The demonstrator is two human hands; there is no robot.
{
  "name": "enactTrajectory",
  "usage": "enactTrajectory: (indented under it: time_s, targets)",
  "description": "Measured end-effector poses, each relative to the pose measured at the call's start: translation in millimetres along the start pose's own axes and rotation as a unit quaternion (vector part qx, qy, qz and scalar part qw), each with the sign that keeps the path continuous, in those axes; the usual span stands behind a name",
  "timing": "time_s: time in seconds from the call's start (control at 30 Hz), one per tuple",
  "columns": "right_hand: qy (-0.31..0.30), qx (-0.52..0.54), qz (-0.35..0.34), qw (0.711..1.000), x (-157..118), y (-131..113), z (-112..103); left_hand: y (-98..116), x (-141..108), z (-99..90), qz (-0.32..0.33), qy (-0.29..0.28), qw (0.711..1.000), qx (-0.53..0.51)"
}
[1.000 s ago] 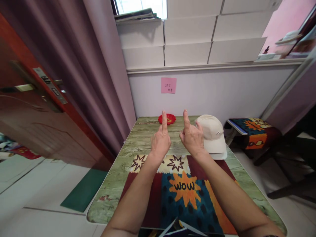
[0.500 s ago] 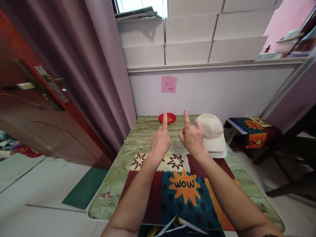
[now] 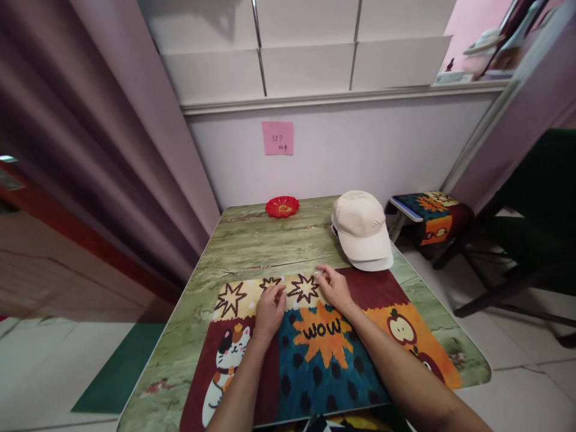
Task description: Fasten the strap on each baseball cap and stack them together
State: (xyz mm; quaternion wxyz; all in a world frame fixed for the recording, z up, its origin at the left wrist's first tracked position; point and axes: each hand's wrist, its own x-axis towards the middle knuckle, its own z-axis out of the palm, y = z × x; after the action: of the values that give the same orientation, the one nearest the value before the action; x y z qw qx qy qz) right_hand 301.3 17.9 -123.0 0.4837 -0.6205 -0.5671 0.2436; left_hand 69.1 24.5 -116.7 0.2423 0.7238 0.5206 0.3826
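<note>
My left hand (image 3: pixel 271 307) is lowered over the mat (image 3: pixel 310 384), near its cream strip with dark star outlines. Its fingers are loosely bent, with nothing seen in them. My right hand (image 3: pixel 333 288) is over the same strip, just right of a star outline, its fingers loosely apart and holding nothing. A gap separates the two hands. Beyond my right hand lie pale caps (image 3: pixel 360 219), one stacked on another, brims toward me. A red scalloped dish (image 3: pixel 282 207) with a yellow pattern sits near the table's far edge.
The wood-patterned table (image 3: pixel 252 240) stands against a white wall that bears a pink note (image 3: pixel 278 138). To the left hangs a purple curtain (image 3: pixel 148 120). A low stool with a patterned cover (image 3: pixel 434 210) and a dark chair (image 3: pixel 531 222) are on the right.
Both hands have come down from a raised pose with index fingers pointing up to the mat, and their fingers have relaxed. The view has tilted down and shifted right.
</note>
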Motion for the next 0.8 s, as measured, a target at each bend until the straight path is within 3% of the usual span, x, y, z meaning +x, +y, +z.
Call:
enactTrajectory:
  time_s: [0.13,0.27,0.43,0.63,0.7,0.8]
  targets:
    - [0.004,0.034,0.005,0.999,0,-1,-1,2,8,-4.7,-0.056,-0.001,0.995,-0.079]
    - [0.056,0.104,0.037,0.992,0,-1,-3,3,9,-5.3,-0.065,0.0,0.993,-0.096]
    - [0.219,0.133,0.075,0.964,10,6,-26,3,7,-4.9,-0.065,-0.002,0.993,-0.094]
    - [0.45,0.001,0.087,0.889,25,31,-84,1,6,-4.3,-0.061,-0.009,0.994,-0.093]
    - [0.485,-0.027,0.105,0.868,27,36,-97,1,5,-4.5,-0.06,-0.011,0.994,-0.091]
    - [0.488,-0.04,0.123,0.863,28,38,-105,2,4,-5.4,-0.054,-0.011,0.995,-0.088]
